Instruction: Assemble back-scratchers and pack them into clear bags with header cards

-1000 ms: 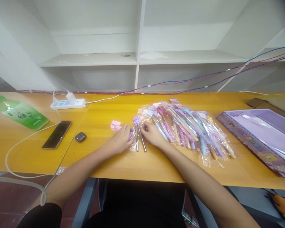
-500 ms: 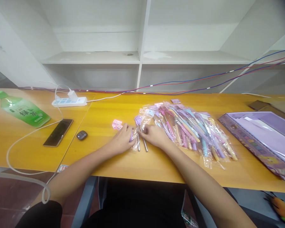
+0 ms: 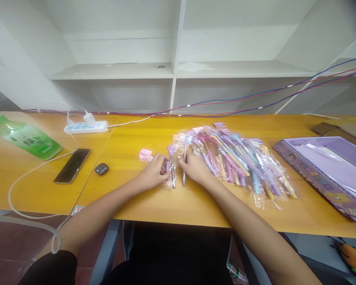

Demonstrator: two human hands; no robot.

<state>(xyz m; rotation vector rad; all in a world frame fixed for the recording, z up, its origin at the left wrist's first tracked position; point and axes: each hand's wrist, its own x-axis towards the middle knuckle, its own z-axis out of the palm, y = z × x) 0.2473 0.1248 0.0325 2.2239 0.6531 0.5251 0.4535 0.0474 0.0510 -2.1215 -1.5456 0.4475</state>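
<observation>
A back scratcher (image 3: 173, 173) with a purple hand-shaped head and a metal rod lies on the table between my hands. My left hand (image 3: 153, 172) is closed beside it, its fingers curled round a short purple handle (image 3: 167, 166) in clear plastic. My right hand (image 3: 195, 165) pinches a second metal rod (image 3: 184, 179), which stands apart from the first and has a purplish upper end. Part of that rod is hidden by the fingers. To the right lies a pile of plastic-wrapped back scratchers (image 3: 234, 158) in several colours.
Small pink cards (image 3: 145, 154) lie behind my left hand. Further left are a black earbud case (image 3: 101, 169), a phone (image 3: 72, 166), a green bottle (image 3: 32, 138) and a power strip (image 3: 99, 127). A purple box (image 3: 311, 174) stands at the right.
My right hand has moved the second rod slightly right, away from the first back scratcher, and turned it more upright. My left hand has barely moved.
</observation>
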